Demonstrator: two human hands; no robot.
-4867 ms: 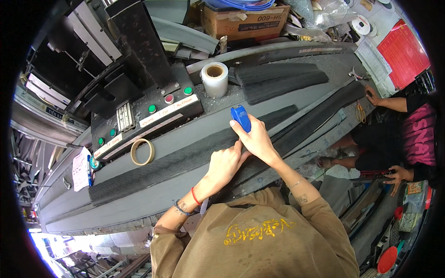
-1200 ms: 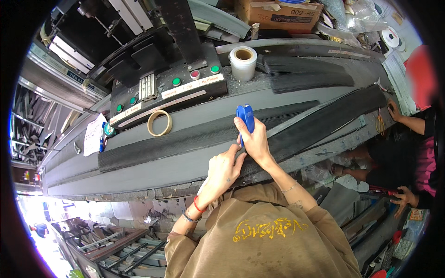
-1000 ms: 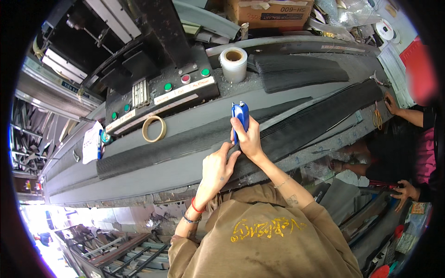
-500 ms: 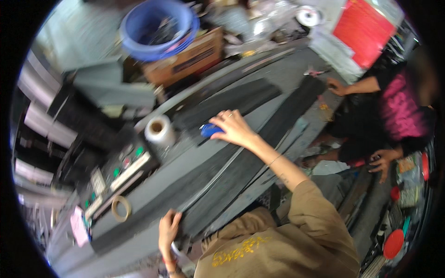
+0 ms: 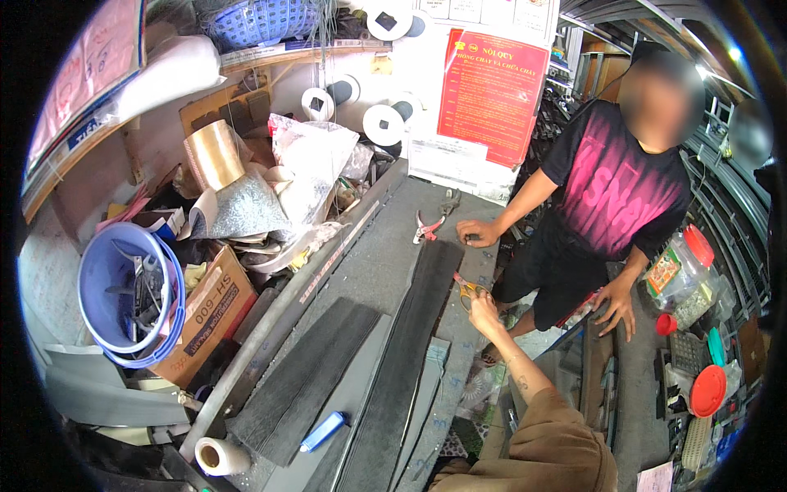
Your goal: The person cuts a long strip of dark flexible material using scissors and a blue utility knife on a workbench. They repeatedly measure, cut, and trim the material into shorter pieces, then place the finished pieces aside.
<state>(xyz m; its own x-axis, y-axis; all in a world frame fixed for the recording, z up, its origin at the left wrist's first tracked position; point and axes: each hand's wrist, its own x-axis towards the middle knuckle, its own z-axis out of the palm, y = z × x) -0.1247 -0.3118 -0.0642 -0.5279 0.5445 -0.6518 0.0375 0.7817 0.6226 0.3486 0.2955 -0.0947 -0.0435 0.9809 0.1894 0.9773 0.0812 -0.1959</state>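
Head cam: R hand [image 5: 484,315] at yellow-handled scissors [image 5: 470,290], edge of bench [image 5: 373,238].
Fingers touch handles; can't tell if closed. L hand out of view, can't tell its fingers. 1 dk pleated strip [image 5: 402,353] just L of R fingers, 2nd strip [image 5: 307,373] farther L; blue tool [image 5: 323,432] well apart, lower L.

The right forearm [image 5: 523,371] slants from near right to far left, the right hand [image 5: 484,314] outstretched, fingers bent.
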